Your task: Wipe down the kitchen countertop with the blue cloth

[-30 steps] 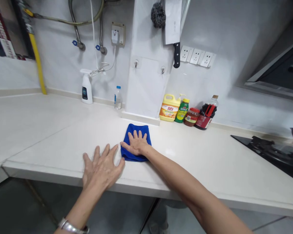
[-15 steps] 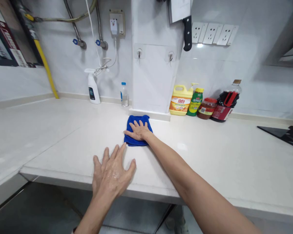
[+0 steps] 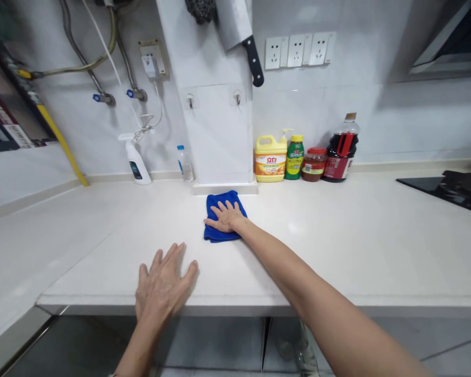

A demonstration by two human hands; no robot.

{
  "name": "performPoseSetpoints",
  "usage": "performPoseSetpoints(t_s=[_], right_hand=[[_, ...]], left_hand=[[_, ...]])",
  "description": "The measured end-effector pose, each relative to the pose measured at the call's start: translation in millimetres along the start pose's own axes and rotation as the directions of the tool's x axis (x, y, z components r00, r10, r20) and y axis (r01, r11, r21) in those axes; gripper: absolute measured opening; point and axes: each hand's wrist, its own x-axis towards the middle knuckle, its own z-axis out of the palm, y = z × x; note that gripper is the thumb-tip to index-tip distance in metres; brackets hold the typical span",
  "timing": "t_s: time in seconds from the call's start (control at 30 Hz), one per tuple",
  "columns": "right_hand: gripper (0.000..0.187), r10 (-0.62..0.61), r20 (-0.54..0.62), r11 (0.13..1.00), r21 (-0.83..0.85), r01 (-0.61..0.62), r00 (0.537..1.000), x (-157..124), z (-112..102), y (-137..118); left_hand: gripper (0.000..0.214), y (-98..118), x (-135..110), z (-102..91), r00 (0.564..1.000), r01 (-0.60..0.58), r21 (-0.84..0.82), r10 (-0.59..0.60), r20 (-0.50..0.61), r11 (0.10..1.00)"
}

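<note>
A folded blue cloth (image 3: 219,203) lies on the white countertop (image 3: 337,241) just in front of a white wall pillar. My right hand (image 3: 227,219) presses flat on the cloth, fingers stretched out and apart, arm reaching in from the lower right. My left hand (image 3: 161,285) rests palm down on the bare counter near its front edge, fingers spread, holding nothing.
Against the back wall stand a yellow detergent jug (image 3: 270,163), a green bottle (image 3: 295,157), a red-lidded jar (image 3: 314,164) and a dark sauce bottle (image 3: 341,152). A white spray bottle (image 3: 135,159) and small water bottle (image 3: 184,164) stand left. A cleaver (image 3: 239,31) hangs above. A black stove (image 3: 451,189) sits far right.
The view has swung to the left and tilted. My right hand stays flat on the blue cloth near the pillar. My left hand has slid slightly left and closer to the counter's front edge.
</note>
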Motion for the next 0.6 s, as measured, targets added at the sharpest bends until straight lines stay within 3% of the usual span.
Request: performPoseSetpoints(t_s=[0.23,0.43,0.53,0.6], right_hand=[[0.089,0.152,-0.049,0.988,0.006,-0.152,0.987,-50.2,-14.6,56.0],[0.090,0.320,-0.106,0.948,0.030,-0.318,0.942,-93.3,-10.2,50.6],[0.094,0.289,-0.101,0.957,0.065,-0.284,0.952,-115.0,-10.0,44.0],[0.091,0.192,-0.083,0.970,0.164,-0.177,0.978,-130.6,-15.3,48.7]], left_hand=[[0.074,-4.8,3.6,1.2,1.000,0.001,0.010,-0.002,0.031,1.000],[0.076,-8.2,9.9,1.6,0.999,-0.015,0.020,0.014,0.029,1.000],[0.077,-8.1,11.1,0.2,0.999,-0.024,0.036,0.024,0.021,0.999],[0.078,-8.5,10.9,0.0,0.999,-0.029,0.046,0.027,0.029,0.999]])
